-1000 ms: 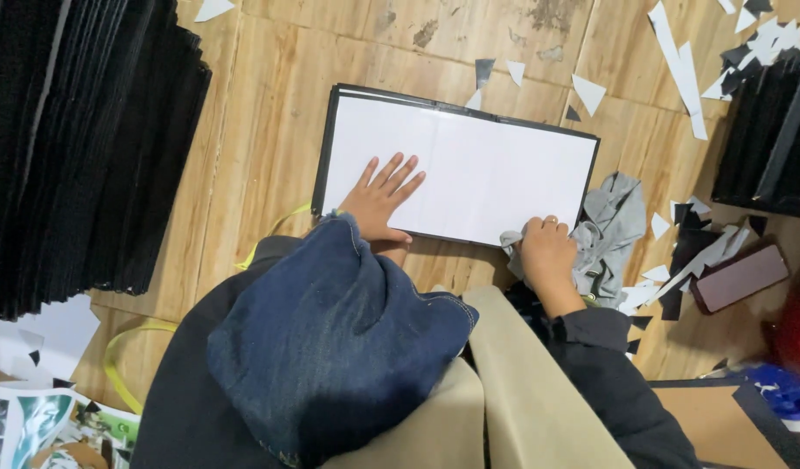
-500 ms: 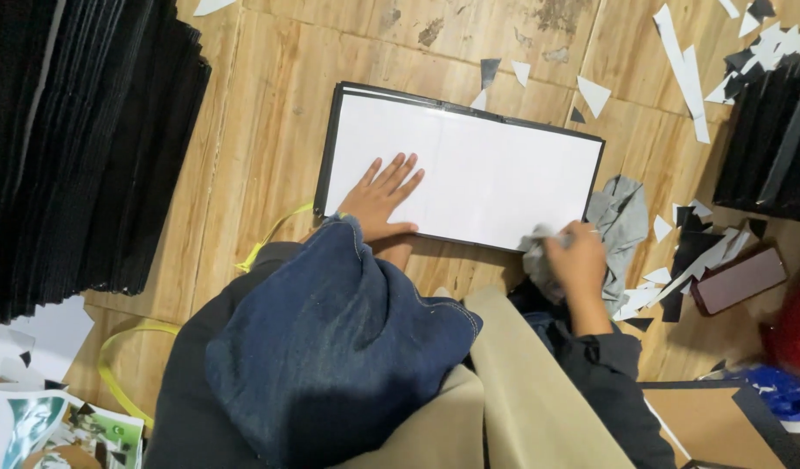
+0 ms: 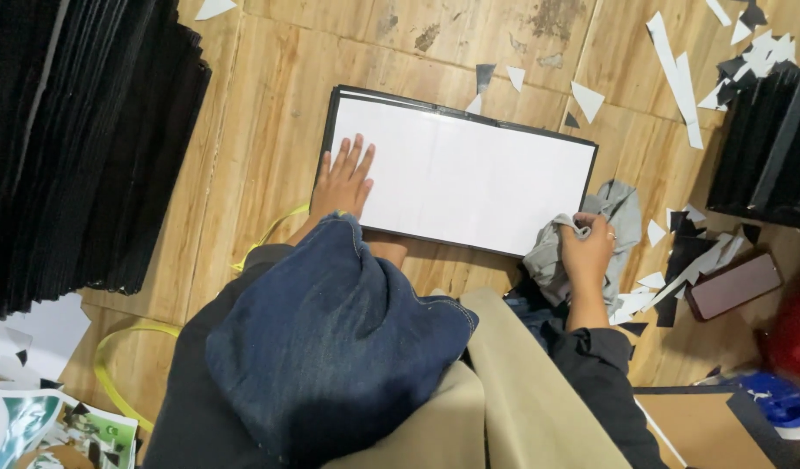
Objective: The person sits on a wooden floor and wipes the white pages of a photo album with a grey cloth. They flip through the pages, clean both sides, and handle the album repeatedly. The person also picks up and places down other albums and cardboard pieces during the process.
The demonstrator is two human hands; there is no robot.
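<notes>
Left hand (image 3: 343,178) is pressed flat, fingers spread, on the white sheet in the black-edged board (image 3: 461,174) mid-frame on the wooden floor (image 3: 261,156), probably pinning it still, while the right hand (image 3: 587,256) clutches a grey rag (image 3: 582,239) at its lower right corner

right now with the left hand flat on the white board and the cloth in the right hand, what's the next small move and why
Probably bring the grey cloth in the right hand back onto the white sheet at its lower right corner. The cloth sits bunched just off the black-edged board's edge, while the left hand lies flat on the left side, pinning the board to the wooden floor, so it looks steadied for wiping.
</notes>
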